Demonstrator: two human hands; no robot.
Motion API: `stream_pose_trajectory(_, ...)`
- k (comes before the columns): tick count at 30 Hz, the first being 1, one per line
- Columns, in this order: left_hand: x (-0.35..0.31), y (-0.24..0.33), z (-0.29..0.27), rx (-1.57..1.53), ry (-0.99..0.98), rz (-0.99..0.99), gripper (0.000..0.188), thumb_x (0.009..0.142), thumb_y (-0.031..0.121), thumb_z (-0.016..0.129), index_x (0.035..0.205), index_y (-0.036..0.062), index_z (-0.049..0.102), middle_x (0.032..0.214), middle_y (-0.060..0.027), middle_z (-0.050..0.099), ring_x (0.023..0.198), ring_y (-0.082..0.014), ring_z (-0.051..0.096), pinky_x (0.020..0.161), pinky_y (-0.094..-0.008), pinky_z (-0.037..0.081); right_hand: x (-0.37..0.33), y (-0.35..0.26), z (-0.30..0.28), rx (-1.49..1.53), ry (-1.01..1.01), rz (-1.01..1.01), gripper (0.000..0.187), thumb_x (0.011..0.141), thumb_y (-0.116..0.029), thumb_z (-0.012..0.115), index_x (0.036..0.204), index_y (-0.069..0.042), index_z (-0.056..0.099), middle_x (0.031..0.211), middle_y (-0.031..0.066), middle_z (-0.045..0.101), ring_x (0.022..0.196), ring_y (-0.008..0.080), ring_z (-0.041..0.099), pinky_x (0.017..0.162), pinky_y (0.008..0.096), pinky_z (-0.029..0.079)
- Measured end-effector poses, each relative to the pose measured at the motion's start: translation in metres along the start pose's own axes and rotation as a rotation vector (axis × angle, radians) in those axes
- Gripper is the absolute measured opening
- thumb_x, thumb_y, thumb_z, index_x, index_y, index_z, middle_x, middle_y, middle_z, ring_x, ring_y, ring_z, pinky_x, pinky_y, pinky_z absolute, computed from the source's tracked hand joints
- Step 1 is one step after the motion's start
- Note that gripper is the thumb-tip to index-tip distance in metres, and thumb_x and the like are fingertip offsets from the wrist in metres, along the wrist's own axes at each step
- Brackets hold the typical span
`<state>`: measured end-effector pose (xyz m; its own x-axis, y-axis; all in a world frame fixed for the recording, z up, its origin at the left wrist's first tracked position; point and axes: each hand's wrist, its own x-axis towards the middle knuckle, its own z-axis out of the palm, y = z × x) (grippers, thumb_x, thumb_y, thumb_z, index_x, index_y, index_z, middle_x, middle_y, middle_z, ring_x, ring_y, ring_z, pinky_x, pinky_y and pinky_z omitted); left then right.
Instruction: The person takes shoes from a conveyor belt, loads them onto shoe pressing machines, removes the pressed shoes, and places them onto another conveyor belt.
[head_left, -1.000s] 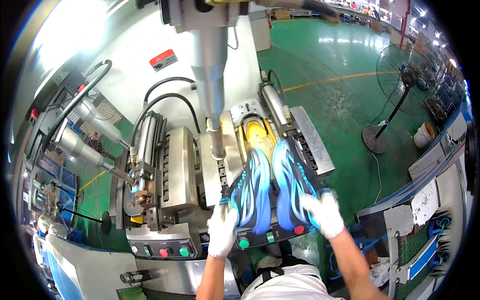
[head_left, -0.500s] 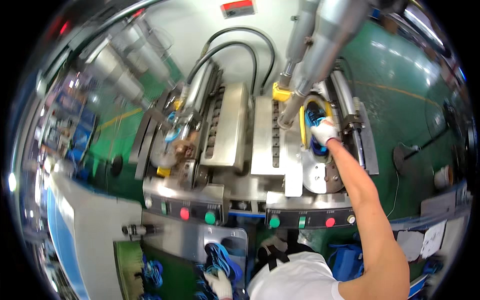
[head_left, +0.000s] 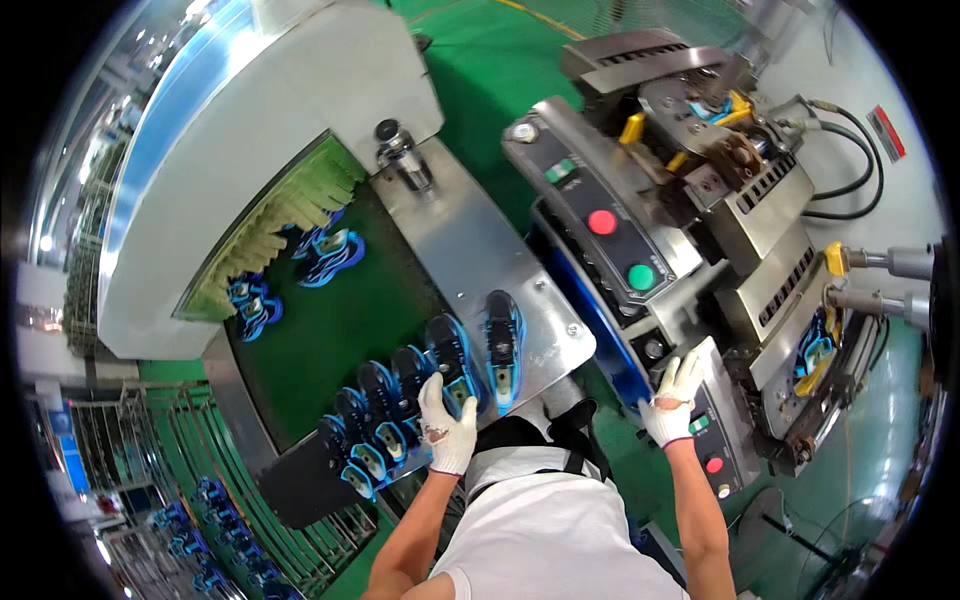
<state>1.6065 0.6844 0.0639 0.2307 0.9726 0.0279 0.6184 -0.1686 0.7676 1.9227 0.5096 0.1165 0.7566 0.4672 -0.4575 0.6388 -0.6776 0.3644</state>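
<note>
My left hand (head_left: 447, 425), in a white glove, is at the heel end of a black and blue shoe (head_left: 450, 350), its thumb on one side and fingers on the other. That shoe lies in a row with several similar shoes (head_left: 380, 400) along the near edge of a green conveyor belt (head_left: 340, 345). To its right another shoe (head_left: 502, 345) rests on the metal side plate (head_left: 545, 340). My right hand (head_left: 673, 400), also gloved, has its fingers stretched out over the edge of the machine's control panel and holds nothing. Pale last tops show inside the shoe openings.
Shoes (head_left: 330, 255) sit on the belt by the fringed opening of a grey housing (head_left: 270, 130). The pressing machine (head_left: 760, 230) stands right, a blue shoe (head_left: 815, 350) in its nearer station. Panel buttons (head_left: 602, 222) face me. Racks of shoes (head_left: 230, 520) stand lower left.
My view has swung left toward the conveyor. My right hand has left the shoe in the machine and come back to the panel edge. The left hand remains among the row of shoes.
</note>
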Motion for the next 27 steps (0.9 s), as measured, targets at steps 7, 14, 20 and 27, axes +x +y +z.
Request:
stream_pose_trajectory(7,0.020,-0.078,0.063,0.078,-0.165,-0.373,0.085,0.069,0.022,0.087,0.139,-0.0009,0.045,0.130,-0.0244,0.055,0.120,-0.0400,0.057,0.104,-0.0444,0.047,0.007,-0.064,0.038,0.552,0.262,-0.359,0.112,0.079,-0.042,0.080,0.159,0.006,0.017,0.159,0.0306,0.030,0.148,0.0446,0.029,0.119,0.0502,0.028)
stream_pose_trajectory(14,0.033,-0.092,0.066,0.016,-0.138,-0.189,0.079,0.073,0.020,0.081,0.140,0.0026,0.043,0.132,-0.0252,0.053,0.120,-0.0443,0.056,0.103,-0.0480,0.047,0.001,-0.294,0.080,0.817,0.046,-0.181,0.045,0.085,-0.049,0.071,0.091,-0.005,0.075,0.090,0.0242,0.074,0.083,0.0461,0.070,0.084,0.0466,0.056)
stream_pose_trajectory(20,0.101,-0.078,-0.003,0.156,-0.514,-0.561,0.092,0.071,0.038,0.086,0.138,-0.0103,0.045,0.134,-0.0297,0.058,0.123,-0.0392,0.060,0.105,-0.0441,0.047,-0.033,-0.247,-0.005,1.404,-0.235,0.074,0.058,0.079,-0.032,0.082,0.120,0.003,0.062,0.108,0.0191,0.071,0.092,0.0306,0.070,0.084,0.0409,0.056)
stream_pose_trajectory(27,0.044,0.032,0.019,0.330,-0.899,-0.050,0.084,0.074,0.043,0.083,0.126,-0.0159,0.054,0.125,-0.0299,0.063,0.118,-0.0382,0.062,0.104,-0.0427,0.047,-0.153,-0.158,0.088,1.969,-0.115,0.438,0.056,0.078,-0.028,0.085,0.119,0.001,0.061,0.104,0.0110,0.068,0.090,0.0162,0.065,0.077,0.0317,0.056)
